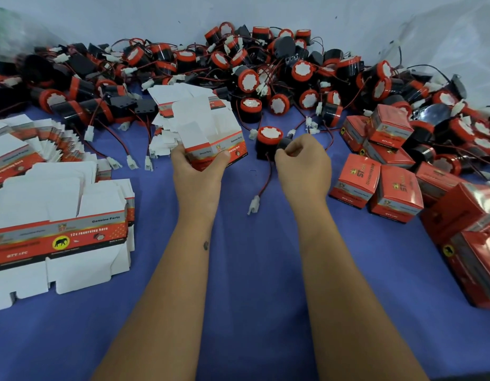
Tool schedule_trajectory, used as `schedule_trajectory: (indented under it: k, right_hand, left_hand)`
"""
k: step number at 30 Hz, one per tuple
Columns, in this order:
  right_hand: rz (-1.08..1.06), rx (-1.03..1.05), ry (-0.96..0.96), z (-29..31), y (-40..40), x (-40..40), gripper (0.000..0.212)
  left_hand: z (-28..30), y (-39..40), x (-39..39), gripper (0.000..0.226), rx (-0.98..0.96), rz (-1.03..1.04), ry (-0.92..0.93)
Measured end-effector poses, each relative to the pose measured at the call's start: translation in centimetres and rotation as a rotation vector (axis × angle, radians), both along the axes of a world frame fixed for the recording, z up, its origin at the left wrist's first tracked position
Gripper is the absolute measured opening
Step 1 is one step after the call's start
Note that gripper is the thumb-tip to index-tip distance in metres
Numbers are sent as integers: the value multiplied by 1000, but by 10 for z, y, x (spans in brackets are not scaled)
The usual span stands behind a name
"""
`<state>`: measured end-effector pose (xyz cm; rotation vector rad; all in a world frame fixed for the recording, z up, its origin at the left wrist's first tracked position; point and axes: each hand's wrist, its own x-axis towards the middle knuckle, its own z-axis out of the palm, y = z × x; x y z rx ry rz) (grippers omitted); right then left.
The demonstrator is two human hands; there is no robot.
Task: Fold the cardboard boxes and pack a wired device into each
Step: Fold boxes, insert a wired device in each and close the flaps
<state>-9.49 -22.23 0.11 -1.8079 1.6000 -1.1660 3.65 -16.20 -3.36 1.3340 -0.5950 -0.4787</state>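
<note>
Approx. ten packed boxes at right. Flat blanks lower left, loose horns upper centre: bulk outstanding. Hands apart: left hand clamps unfolded carton; right hand grips horn.

A single wide-angle view is taken from the person's head, directed forward and down over both forearms onto the blue worktop. The surface is seen from close range, with straight edges bowed toward the frame's borders. No second view is provided.
</note>
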Motion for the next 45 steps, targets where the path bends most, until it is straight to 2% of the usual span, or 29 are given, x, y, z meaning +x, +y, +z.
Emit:
schedule_trajectory:
  k: [1,2,4,6,8,12,14,16,19,23,25,27,30,32,34,37,41,45]
  right_hand:
    - [52,29,-17,-1,-2,2,2]
    - [120,77,-3,0,-3,5,7]
    - [214,180,143,0,-7,9,28]
    - [127,196,323,-1,-13,8,46]
    - [15,177,390,-3,-21,5,58]
    - [72,131,324,-3,-34,17,73]
    - [147,134,258,-4,-41,26,79]
    - [180,193,263,-8,-47,31,78]
    - [127,153,270,-15,-47,32,61]
    - [115,117,93,-18,-37,28,47]
    - [68,172,-94,-16,-30,23,46]
    - [-28,111,-244,-11,-22,18,52]
    - [-101,-260,-176,-2,-2,16,61]
    - [-21,-503,-98,2,15,20,61]
    - [97,-607,-27,0,28,26,61]
    - [263,-572,37,-9,34,31,60]
    - [374,-518,52,-14,32,28,57]
    - [473,-407,26,-17,32,25,59]
  left_hand:
    - [0,0,0,46,2,0,0]
    - [1,0,0,45,4,0,0]
    - [1,0,-1,46,5,-1,6]
    - [1,1,-2,52,16,16,-1]
    - [2,2,-3,58,41,47,-52]
    - [4,1,-5,64,181,139,-314]
    - [4,-1,-4,64,218,163,-373]
    - [4,0,-3,63,217,146,-346]
    - [3,-1,-2,53,187,80,-287]
    - [4,-2,-2,49,168,81,-265]
    - [4,-1,-1,51,172,93,-265]
    - [4,0,-2,53,169,63,-254]
    - [4,1,-2,57,192,13,-260]
    - [5,2,-2,62,220,-35,-265]
    - [6,4,-4,59,204,-91,-249]
    - [7,8,-4,55,227,-139,-266]
    - [5,8,1,47,256,-247,-271]
    - [5,10,5,55,250,-354,-255]
